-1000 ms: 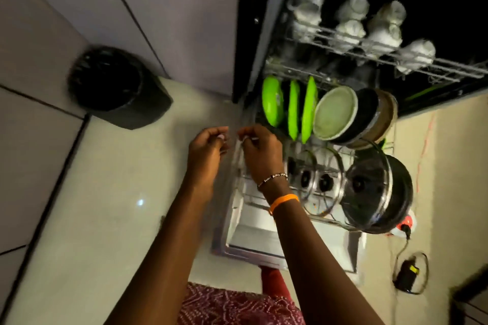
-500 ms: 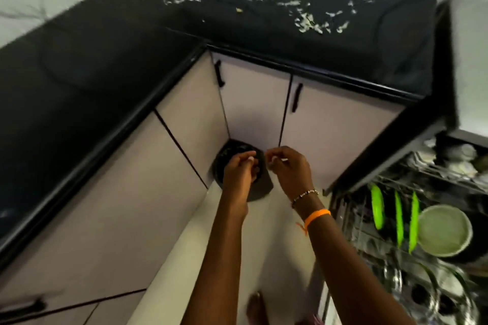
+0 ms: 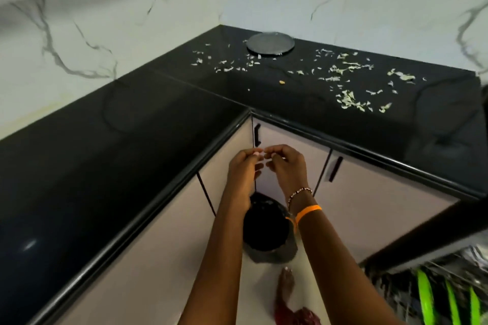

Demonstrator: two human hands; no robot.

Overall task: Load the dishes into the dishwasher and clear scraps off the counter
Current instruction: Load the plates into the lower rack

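Pale vegetable scraps (image 3: 348, 99) lie scattered over the far right part of the black L-shaped counter (image 3: 158, 119). A round grey plate (image 3: 270, 43) sits on the counter near the back wall. My left hand (image 3: 241, 174) and my right hand (image 3: 286, 166) are raised side by side in front of the corner cabinets, below the counter edge. Their fingers are curled and the fingertips nearly meet, with nothing visible between them. At the bottom right is the open dishwasher rack (image 3: 396, 276), with green plates (image 3: 425, 295) standing in it.
A black bin (image 3: 265, 229) with a dark liner stands on the pale floor in the cabinet corner, right below my hands. Cabinet doors with black handles (image 3: 335, 169) run under the counter. My bare foot (image 3: 286, 280) is beside the bin. Marble wall behind.
My view has swung up and left from the dishwasher to the counter corner. Both hands have come away from the rack and stay together, now above the bin.
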